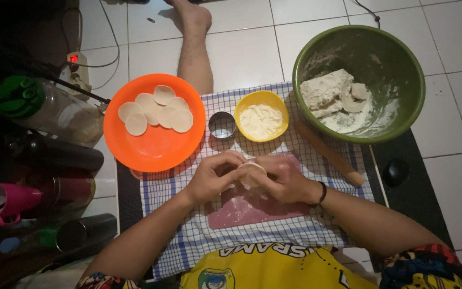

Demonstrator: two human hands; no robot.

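Both hands meet over the pink mat (252, 211) at the middle of the checked cloth (199, 241) on the floor: the left hand (215, 176) and the right hand (282, 179) each have their grip clamped on 1 round dough disc (250, 172), held between the fingertips just above the mat. Along the cloth's far edge stand an orange plate (159, 147) with 6 cut discs at its far-left corner, a metal ring cutter (222, 126), a yellow bowl of flour (261, 115), and a green bowl (397, 64) of dough at the far-right corner, with a wooden rolling pin (330, 154) lying slantwise near the right edge.

Yellow printed apron (274, 267), colourful patterned sleeves (423, 267), black wristband (322, 195)
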